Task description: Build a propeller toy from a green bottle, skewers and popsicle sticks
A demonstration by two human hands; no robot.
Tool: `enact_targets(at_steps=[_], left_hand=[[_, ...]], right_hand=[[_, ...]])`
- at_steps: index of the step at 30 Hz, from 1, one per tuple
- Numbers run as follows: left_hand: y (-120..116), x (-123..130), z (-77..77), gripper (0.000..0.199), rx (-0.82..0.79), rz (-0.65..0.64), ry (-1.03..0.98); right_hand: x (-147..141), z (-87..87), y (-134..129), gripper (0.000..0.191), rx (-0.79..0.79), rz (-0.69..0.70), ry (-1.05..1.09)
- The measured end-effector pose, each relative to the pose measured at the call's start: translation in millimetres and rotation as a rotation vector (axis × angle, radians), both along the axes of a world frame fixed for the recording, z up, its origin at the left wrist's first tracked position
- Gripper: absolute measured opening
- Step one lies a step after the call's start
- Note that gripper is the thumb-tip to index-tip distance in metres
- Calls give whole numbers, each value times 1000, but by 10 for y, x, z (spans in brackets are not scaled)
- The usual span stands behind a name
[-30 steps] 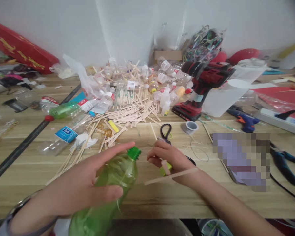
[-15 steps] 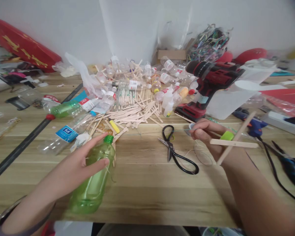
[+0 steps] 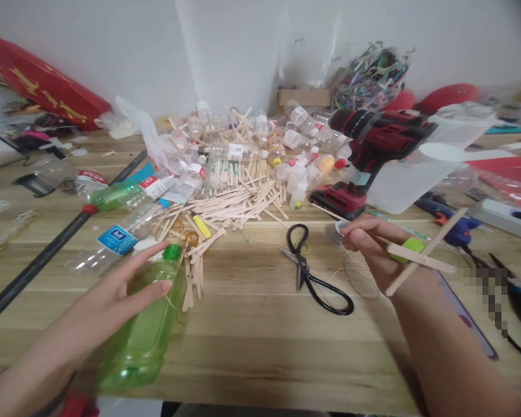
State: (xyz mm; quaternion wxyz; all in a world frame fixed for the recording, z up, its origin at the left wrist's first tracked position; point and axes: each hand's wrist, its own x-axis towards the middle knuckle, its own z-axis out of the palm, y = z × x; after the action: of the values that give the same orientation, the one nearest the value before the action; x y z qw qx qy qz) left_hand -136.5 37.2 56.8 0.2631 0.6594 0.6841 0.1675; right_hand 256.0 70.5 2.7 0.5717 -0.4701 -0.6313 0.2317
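My left hand (image 3: 125, 284) is wrapped around the upper part of a green plastic bottle (image 3: 141, 324), index finger stretched toward its green cap (image 3: 172, 251). The bottle leans, its base toward the near left. A thin thread hangs by the left thumb. In my right hand (image 3: 373, 246) are two crossed wooden craft sticks (image 3: 443, 234) with a bright green cap (image 3: 408, 249) at their crossing. A small clear round piece (image 3: 337, 231), spool-like, is at the right fingertips, and thread loops below it. Black-handled scissors (image 3: 303, 266) lie between the hands.
Loose craft sticks (image 3: 238, 202) and clear bottles lie behind the hands. A red and black cordless drill (image 3: 373, 139) stands at back right. Near my right arm are a blue glue gun (image 3: 460, 231), pliers (image 3: 516, 295) and a phone (image 3: 466, 318). A dark rod (image 3: 47, 255) crosses the left side.
My left hand and the green bottle have moved left and nearer to me. The thread stretched from the right fingertips now hangs slacker. My right hand has shifted slightly right.
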Motion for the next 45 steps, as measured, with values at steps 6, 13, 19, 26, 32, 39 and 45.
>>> enact_targets(at_steps=[6,13,19,26,32,39,45], left_hand=[[-57,223,57,70,-151,-28,-191],[-48,382,287,67,-127,-393,-308],[-25,436,371,66,26,-479,-269],[16,208,166,57,22,-289,-246],[30,369,-93,65,-89,-237,-247],[89,606,-201,69,-89,-159,-67],[245,564,-333,61,38,-304,135]], right_hand=[[-176,-34,-40,25,-50,82,51],[-744,94,-117,37,-203,470,299],[-1152,171,-169,34,-362,825,399],[-730,107,-187,35,-518,640,426],[-418,224,-78,38,-506,451,469],[-421,156,-28,35,-485,350,570],[-493,81,-49,37,-489,320,574]])
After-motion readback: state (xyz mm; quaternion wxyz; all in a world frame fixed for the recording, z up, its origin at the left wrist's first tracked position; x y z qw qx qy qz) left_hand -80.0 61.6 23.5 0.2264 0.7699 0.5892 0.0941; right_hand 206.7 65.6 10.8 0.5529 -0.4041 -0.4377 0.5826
